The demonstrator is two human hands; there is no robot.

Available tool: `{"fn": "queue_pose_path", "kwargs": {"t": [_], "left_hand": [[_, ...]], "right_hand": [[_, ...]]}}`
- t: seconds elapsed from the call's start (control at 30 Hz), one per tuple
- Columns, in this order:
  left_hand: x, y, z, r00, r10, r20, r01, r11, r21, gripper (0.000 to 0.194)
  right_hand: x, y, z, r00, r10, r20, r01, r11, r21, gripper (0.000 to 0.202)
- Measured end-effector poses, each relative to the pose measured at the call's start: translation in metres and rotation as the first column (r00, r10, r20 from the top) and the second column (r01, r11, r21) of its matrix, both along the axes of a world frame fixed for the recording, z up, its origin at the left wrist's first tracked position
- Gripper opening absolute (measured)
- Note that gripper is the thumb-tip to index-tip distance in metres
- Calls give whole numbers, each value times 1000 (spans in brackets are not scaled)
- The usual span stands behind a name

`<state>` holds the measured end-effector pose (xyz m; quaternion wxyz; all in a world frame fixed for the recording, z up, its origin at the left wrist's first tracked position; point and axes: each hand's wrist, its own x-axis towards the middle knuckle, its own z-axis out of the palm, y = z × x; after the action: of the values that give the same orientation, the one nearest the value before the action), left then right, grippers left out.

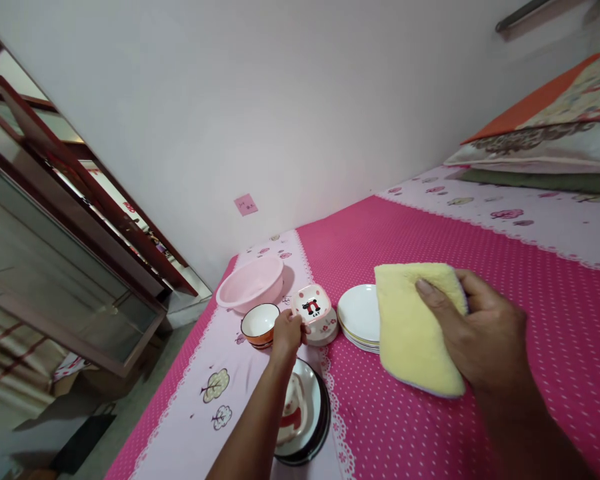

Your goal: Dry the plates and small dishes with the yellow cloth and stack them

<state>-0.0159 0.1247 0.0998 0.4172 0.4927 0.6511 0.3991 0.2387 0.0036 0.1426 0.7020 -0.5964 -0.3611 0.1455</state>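
The left hand [289, 331] is pinching the cat dish [312, 304] near centre; the right hand [490, 337] is clasping the cloth [413, 333] at lower right, thumb in front.

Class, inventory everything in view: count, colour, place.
Wall: 1+, white, background
Wall plate: 1, pink, on wall
Basin: 1, pink, near wall
Bowls: 2+, orange, stacked before basin
Flowered bowl: 1+, pinkish, right of bowls
Cat dish: 1, pinkish, over flowered bowl
Plates: several, white, beside flowered bowl
Rimmed dishes: 1+, black and white, front
Patterned dish: 1, reddish, in rimmed dishes
Cloth: 1, yellow, right of plates
Bedspread: 1, pink, beneath basin
Pillows: several, multicoloured, upper right
Rod: 1, grey, upper right
Glass panel: 1, greyish, left
Floor items: unclear, left
Left hand: 1, bare, gripping cat dish
Right hand: 1, bare, holding cloth
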Motion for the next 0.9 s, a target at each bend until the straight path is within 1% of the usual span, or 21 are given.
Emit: {"fn": "queue_pose_path", "kwargs": {"t": [0.07, 0.17, 0.27, 0.37, 0.63, 0.9], "left_hand": [[5, 12, -7, 999, 18, -51, -21, 998, -54, 26], [10, 24, -17, 994, 39, -105, -52, 992, -118, 30], [12, 30, -27, 989, 55, -136, -76, 984, -160, 32], [12, 33, -33, 986, 63, -152, -91, 978, -188, 32], [9, 35, -39, 985, 46, -167, -84, 971, -225, 35], [11, 38, -43, 975, -6, -222, -57, 959, -276, 36]], "right_hand": [[2, 1, 0, 1000, 12, -3, -12, 1000, 10, 36], [4, 4, -3, 1000, 23, 11, -24, 999, 37, 37], [5, 6, -5, 999, 37, 11, -38, 999, 39, 36], [5, 7, -6, 999, 41, 13, -42, 999, 34, 36], [7, 7, -8, 999, 38, 13, -38, 999, 29, 38], [3, 7, -5, 997, 59, 40, -60, 998, 22, 34]]}}
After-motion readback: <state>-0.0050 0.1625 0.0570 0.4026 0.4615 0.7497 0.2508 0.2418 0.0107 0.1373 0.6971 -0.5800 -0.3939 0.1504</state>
